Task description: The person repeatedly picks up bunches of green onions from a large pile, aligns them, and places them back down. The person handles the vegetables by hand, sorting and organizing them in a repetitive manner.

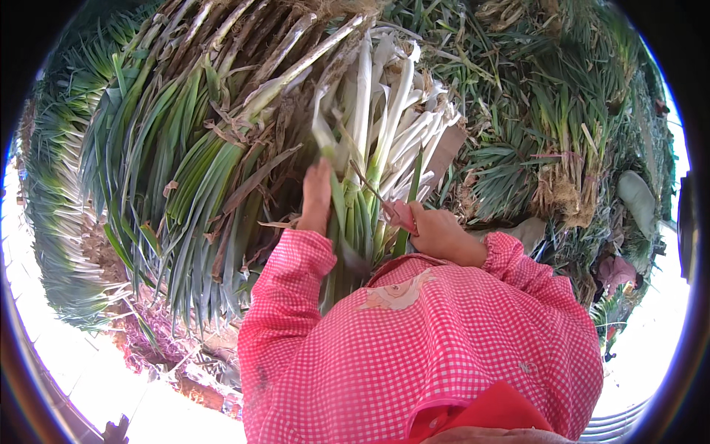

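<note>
Your pink checked smock [458, 340] lay nearest, below the white stalks [362, 103]. Your left hand [316, 194] was at the lower left of the white stalks, its fingers up against a motion-blurred stalk [322, 133]; whether they gripped it could not be told. Your right hand [442, 235], at their lower right, was curled round a pink piece [401, 215]. Long green leaves [200, 170] spread left of the white stalks, and a tied bundle [568, 159] lay to their right.
</note>
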Demonstrator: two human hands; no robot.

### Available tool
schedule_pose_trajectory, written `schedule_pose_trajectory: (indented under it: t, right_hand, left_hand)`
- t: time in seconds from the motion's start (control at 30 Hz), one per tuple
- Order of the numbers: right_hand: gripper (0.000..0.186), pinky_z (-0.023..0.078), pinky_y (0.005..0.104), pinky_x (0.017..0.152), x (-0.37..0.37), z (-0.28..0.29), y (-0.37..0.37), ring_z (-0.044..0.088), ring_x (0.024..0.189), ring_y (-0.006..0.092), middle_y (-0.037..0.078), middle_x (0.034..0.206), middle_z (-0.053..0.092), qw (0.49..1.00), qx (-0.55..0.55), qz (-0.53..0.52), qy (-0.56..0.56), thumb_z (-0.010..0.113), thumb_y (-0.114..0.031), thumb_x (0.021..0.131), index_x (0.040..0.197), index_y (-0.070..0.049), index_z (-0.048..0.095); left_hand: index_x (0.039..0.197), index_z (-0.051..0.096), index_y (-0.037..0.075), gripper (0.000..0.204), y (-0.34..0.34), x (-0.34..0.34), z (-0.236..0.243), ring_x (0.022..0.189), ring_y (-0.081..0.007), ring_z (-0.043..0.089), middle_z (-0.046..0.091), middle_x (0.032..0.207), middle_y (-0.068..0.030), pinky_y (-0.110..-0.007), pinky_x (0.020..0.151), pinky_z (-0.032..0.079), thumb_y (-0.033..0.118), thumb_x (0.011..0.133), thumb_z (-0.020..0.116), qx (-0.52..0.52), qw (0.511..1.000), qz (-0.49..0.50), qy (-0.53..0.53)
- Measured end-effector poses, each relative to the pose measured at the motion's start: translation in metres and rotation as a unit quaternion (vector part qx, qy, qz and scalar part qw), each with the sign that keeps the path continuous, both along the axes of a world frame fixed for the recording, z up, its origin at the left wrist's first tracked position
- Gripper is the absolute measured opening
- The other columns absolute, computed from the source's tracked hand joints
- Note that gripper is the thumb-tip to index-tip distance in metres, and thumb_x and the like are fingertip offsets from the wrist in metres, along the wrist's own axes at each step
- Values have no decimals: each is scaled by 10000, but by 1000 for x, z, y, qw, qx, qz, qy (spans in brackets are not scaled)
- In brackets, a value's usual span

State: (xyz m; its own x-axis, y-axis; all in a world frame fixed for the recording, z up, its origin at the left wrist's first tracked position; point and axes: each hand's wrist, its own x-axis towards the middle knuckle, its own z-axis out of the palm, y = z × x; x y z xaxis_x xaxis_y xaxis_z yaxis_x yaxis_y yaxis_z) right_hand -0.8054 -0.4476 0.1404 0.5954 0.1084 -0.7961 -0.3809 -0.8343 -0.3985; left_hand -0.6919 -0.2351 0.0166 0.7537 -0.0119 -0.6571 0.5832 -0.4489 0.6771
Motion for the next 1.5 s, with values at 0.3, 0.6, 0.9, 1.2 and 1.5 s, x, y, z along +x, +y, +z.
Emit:
schedule_pose_trajectory:
  t: [0.3, 0.6, 0.9, 1.2, 1.5]
  right_hand:
    - [397, 498, 484, 807, -3, 24, -3, 643, 885, 414, 260, 935, 652, 994, -11, 42, 105, 560, -189, 811, 1164, -18, 496]
    - [374, 478, 537, 775, -22, -6, -5, 622, 825, 470, 257, 848, 648, 993, -57, -47, -91, 591, -185, 771, 1080, -15, 466]
    - [420, 500, 479, 752, 55, 10, -10, 640, 828, 441, 278, 868, 648, 940, -85, -193, -267, 607, -145, 770, 1127, 63, 528]
    - [493, 547, 364, 645, 83, 4, -17, 651, 687, 252, 177, 864, 662, 968, -127, -169, -138, 545, -119, 841, 1292, 38, 425]
    - [404, 522, 470, 766, 49, -19, -8, 669, 821, 390, 217, 915, 671, 994, -36, -53, -91, 622, -164, 791, 1127, 23, 498]
  left_hand:
    - [1147, 604, -57, 369, 27, -32, 12, 842, -140, 599, 657, 976, -88, -295, 769, 485, 73, 811, 687, -272, 955, -22, 117]
    - [1006, 581, -18, 343, 4, -32, 42, 901, -406, 623, 645, 983, -225, -452, 781, 490, 204, 766, 685, 80, 958, -231, -151]
    - [945, 529, 49, 262, 45, -55, 112, 772, -376, 641, 612, 870, -138, -483, 661, 510, 187, 773, 670, 208, 841, -438, -239]
    - [1011, 601, 57, 291, 79, 19, 60, 971, -359, 588, 611, 990, -170, -459, 815, 477, 242, 803, 686, 174, 848, -449, -221]
    - [1082, 588, 77, 388, 67, 179, 19, 1045, -290, 573, 588, 1120, -114, -415, 899, 444, 235, 768, 751, 438, 770, -333, -324]
